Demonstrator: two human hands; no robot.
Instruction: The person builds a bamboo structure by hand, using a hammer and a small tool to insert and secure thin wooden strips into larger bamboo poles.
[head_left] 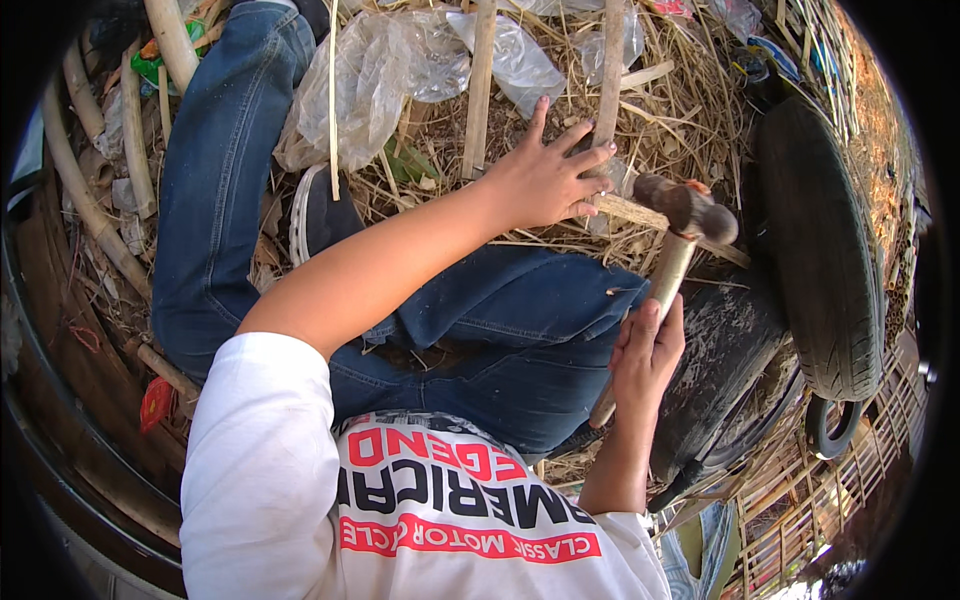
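Note:
My right hand (pixel 648 352) is wrapped round the pale handle of a hammer (pixel 672 265), below its head. The hammer's rusty brown head is raised to the right of my left hand (pixel 553 180). That left hand reaches across with its fingers spread. Its fingertips are at the lower end of an upright bamboo strip (pixel 609 75) and beside a flat wooden strip (pixel 632 211), which runs right and passes behind the hammer head. Whether the fingers press on either strip is hard to tell. A second upright bamboo strip (pixel 480 90) stands to the left of this hand.
Dry straw and wood shavings (pixel 670 130) cover the ground. Crumpled clear plastic (pixel 370 80) lies at the far side. Tyres (pixel 820 250) stand at the right, near a woven bamboo lattice (pixel 800 520). Bamboo poles (pixel 95 210) lie at the left. My jeans-clad legs (pixel 225 150) are bent around the work area.

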